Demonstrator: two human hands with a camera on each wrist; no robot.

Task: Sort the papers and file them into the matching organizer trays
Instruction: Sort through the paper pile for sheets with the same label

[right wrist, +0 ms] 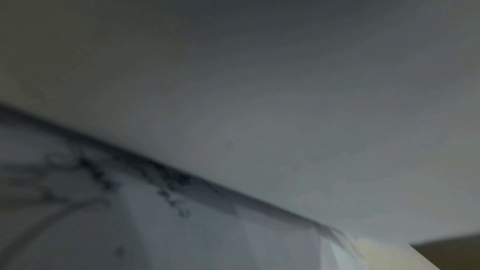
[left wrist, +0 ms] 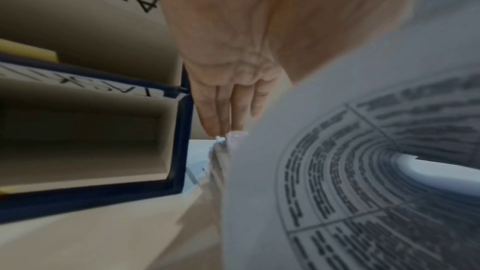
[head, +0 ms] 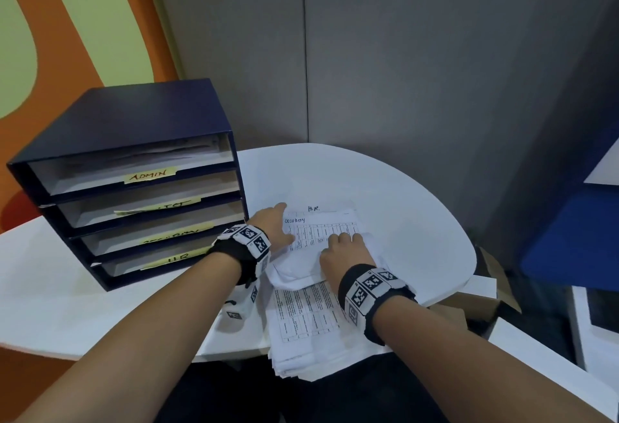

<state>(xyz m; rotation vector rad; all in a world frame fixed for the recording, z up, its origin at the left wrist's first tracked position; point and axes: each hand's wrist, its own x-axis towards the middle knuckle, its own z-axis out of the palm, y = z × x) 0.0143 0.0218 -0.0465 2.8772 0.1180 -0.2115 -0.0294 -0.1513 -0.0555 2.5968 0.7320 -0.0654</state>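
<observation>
At centre frame, both hands work the thin, floppy "SECURITY" sheet point(head: 321, 231) atop the paper stack point(head: 308, 322). The left hand point(head: 273, 225) apparently pinches its left edge; the right hand point(head: 345, 251) curls over its bowed middle. Hold it by opposite edges, heading for the organizer point(head: 134, 127) at left.

One dark blue organizer point(head: 134, 114) stands on one white table point(head: 402, 208), with four trays stacked in it — each carries one yellow label, four labels in all: ADMIN point(head: 149, 175), a second point(head: 174, 205) of blurred letters, a third point(head: 177, 234) also too blurred to read, and the lowest point(head: 177, 257). Two hands are in view — the left hand point(head: 273, 226) and the right hand point(head: 343, 253). Loose papers point(head: 308, 325) lie in one stack (sheets too many to count). Two wristbands show, one per wrist.
</observation>
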